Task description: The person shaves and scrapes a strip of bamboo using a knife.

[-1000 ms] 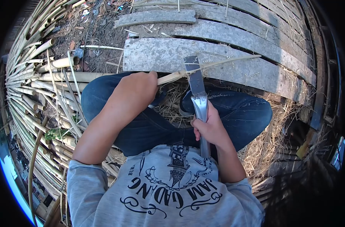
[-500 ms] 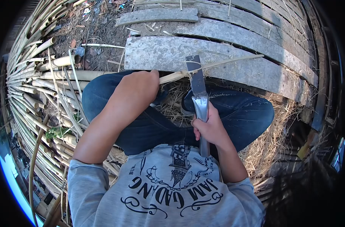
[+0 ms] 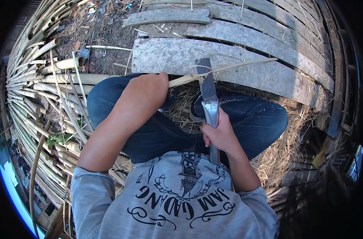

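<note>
My left hand (image 3: 149, 89) is closed around the near end of a pale bamboo strip (image 3: 245, 63), which runs out to the right over the planks. My right hand (image 3: 220, 133) grips the metal tube handle of a knife (image 3: 208, 85) with a broad, dark, square-ended blade. The blade points away from me and crosses the strip, and curled shavings (image 3: 201, 76) cling where the two meet. Most of my left fingers are hidden behind the back of the hand.
Weathered wooden planks (image 3: 161, 55) with gaps between them lie ahead. Many bamboo poles (image 3: 30, 115) are stacked on the left. My bent knees in jeans (image 3: 253, 123) flank the work, and loose shavings (image 3: 285, 155) cover the ground at right.
My left hand has shifted very slightly to the right. The shavings at the blade are a little more bunched, while the knife has hardly moved.
</note>
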`<action>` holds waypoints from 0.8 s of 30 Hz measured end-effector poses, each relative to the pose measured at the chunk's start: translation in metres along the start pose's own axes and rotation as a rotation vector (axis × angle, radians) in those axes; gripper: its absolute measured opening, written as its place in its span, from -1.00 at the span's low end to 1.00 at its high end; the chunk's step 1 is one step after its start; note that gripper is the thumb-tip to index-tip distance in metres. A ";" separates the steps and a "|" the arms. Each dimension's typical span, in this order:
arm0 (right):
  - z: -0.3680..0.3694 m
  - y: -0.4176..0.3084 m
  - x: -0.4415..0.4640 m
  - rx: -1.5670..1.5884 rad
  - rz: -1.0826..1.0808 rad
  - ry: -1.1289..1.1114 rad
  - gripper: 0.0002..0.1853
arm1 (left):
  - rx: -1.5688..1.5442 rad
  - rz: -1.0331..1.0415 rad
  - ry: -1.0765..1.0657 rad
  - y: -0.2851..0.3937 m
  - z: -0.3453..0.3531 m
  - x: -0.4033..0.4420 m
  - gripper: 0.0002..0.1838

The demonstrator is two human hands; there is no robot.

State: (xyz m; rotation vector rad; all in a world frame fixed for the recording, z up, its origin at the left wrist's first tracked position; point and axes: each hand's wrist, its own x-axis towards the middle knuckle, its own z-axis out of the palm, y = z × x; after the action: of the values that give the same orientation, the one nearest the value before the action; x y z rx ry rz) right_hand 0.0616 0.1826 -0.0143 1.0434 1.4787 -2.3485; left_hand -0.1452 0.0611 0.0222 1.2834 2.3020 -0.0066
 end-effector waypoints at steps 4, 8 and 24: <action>-0.015 -0.001 0.007 0.061 0.079 -0.072 -0.55 | -0.008 0.022 0.052 -0.001 -0.001 0.000 -0.85; -0.019 0.004 0.001 0.444 0.122 -0.275 -0.65 | -0.029 0.030 0.042 -0.003 -0.002 -0.001 -0.85; -0.038 0.004 0.015 0.234 0.143 -0.262 -0.61 | -0.026 0.021 0.006 -0.003 -0.002 0.001 -0.85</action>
State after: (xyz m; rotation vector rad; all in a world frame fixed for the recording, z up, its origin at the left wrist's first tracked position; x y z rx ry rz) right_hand 0.0696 0.2156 -0.0369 0.8171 1.0246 -2.4823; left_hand -0.1485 0.0604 0.0226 1.2965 2.2860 0.0346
